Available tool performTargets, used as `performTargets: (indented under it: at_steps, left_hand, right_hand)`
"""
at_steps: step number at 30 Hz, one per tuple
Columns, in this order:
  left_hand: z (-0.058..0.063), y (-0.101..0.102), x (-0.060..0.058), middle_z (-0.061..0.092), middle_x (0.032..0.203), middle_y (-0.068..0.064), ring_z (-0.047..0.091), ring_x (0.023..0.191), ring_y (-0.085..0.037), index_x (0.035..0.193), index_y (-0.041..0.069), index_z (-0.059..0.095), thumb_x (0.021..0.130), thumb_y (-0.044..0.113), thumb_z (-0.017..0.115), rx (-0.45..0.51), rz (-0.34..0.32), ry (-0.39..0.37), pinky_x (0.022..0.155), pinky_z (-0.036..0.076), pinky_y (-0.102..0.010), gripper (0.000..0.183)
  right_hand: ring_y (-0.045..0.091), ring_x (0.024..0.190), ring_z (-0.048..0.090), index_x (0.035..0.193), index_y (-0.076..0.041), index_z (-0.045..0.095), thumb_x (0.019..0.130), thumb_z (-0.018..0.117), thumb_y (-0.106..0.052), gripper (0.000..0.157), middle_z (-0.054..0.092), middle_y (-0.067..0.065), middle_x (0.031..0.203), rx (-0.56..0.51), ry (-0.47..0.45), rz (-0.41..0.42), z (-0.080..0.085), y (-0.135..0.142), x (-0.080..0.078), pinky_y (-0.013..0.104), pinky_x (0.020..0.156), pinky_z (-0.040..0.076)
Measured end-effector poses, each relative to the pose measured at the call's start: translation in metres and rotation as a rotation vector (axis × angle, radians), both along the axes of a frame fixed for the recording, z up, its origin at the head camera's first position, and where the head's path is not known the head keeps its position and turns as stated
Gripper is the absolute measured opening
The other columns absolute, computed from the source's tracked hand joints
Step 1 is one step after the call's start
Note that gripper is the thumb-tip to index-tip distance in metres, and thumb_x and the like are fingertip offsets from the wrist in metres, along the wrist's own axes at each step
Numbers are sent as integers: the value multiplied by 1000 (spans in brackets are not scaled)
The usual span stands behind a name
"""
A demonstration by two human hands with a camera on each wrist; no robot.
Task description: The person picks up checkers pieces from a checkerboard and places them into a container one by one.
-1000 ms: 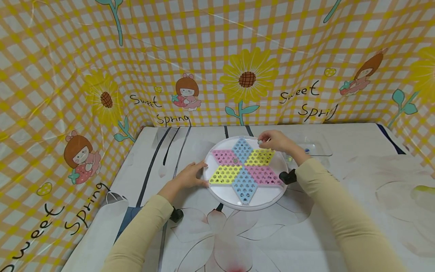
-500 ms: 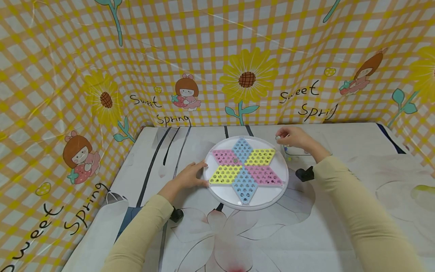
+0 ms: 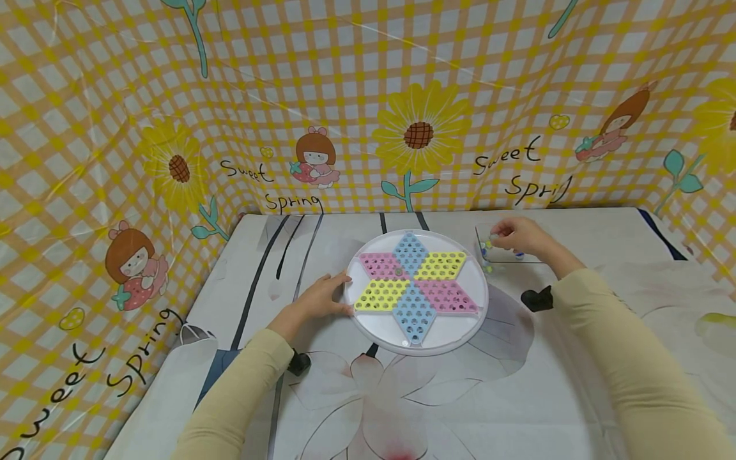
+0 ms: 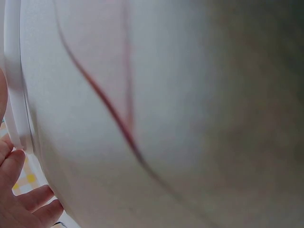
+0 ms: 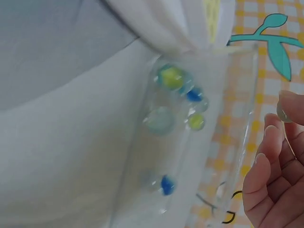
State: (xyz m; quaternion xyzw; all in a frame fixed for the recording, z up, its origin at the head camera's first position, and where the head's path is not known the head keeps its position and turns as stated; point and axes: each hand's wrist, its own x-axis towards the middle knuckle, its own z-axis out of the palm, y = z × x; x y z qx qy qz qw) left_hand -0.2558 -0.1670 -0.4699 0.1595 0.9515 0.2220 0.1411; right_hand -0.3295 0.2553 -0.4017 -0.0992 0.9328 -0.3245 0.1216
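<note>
A round white Chinese checkers board [image 3: 462, 332] with pink, yellow and blue star points lies on the table. My left hand [image 3: 317, 298] rests against its left rim, fingers and thumb spread; the left wrist view shows relaxed fingers [image 4: 35, 199] at the edge. My right hand [image 3: 522, 236] is over a clear plastic box [image 5: 247, 137] right of the board. Thumb and finger pinch a pale glass marble [image 5: 282, 113]. Several marbles lie in the box, among them a yellow-green marble [image 5: 195, 121] and a blue marble [image 5: 167, 185]. One greenish marble [image 3: 398, 272] sits on the pink section.
A checked cloth [image 3: 356, 76] with sunflowers hangs behind and beside the table. Near the left edge lie a white item with a loop [image 3: 195, 335] and a dark blue flat piece [image 3: 215, 370]. The table cover [image 3: 368, 409] has a flower print.
My right hand has moved right, from above the board's upper right rim to over the clear box, with the marble still pinched. The left hand has stayed at the rim.
</note>
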Motion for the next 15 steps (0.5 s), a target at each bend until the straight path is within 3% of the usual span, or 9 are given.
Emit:
performTargets:
  at_steps: [4, 10, 15]
  left_hand:
    - [-1, 0, -1, 24, 150, -4, 20, 136, -39, 139, 12, 38, 74, 39, 73, 4, -8, 5, 111, 22, -48, 79]
    - [-1, 0, -2, 24, 150, -4, 20, 136, -39, 138, 12, 39, 73, 39, 73, 10, -4, 4, 111, 22, -48, 79]
    - [-1, 0, -2, 25, 150, -4, 20, 136, -39, 138, 12, 39, 73, 39, 73, 10, -2, 5, 111, 22, -48, 78]
  right_hand:
    - [22, 79, 54, 111, 7, 51, 88, 58, -18, 34, 54, 15, 94, 12, -4, -3, -4, 8, 1, 35, 67, 51]
    - [23, 80, 55, 111, 8, 50, 89, 58, -19, 36, 54, 16, 94, 24, -11, 2, -7, 16, 3, 28, 63, 48]
    - [27, 85, 54, 114, 8, 49, 88, 57, -20, 38, 54, 17, 97, 18, -46, -6, -8, 19, 3, 28, 65, 48]
